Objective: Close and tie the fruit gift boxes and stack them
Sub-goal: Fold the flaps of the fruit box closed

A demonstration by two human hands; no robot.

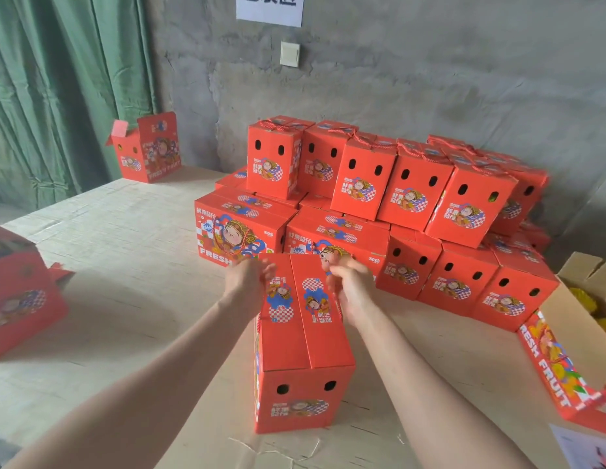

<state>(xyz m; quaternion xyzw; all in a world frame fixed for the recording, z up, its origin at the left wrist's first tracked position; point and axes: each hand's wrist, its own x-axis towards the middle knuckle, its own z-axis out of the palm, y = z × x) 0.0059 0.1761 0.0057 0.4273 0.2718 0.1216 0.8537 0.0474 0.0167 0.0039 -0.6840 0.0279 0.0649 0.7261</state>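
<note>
- We have one red gift box [301,336] standing on the table [125,265] right in front of us, top flaps shut, two oval holes in its near end.
- Left hand [245,282] and right hand [350,286] sit at the far corners of its lid with fingers curled. A red cord [339,309] runs up each side toward them, but blur hides the grip and we cannot tell what they hold.
- Stack of closed boxes [396,204] just behind, two layers, against the wall [430,79]; cord handles lie on top of the upper row.
- Open box [565,360] at right: brown cardboard lining, something yellow inside, too little visible to say what.
- Another open box [147,150] at the far left corner, beside the green curtain [58,79]. One more box [20,292] is cut off at the left edge.
- Print: cartoon figure, Chinese characters, "FRESH FRUIT".
- Bare concrete wall carries a switch [290,54] and a paper sign [269,8], its characters cropped.
</note>
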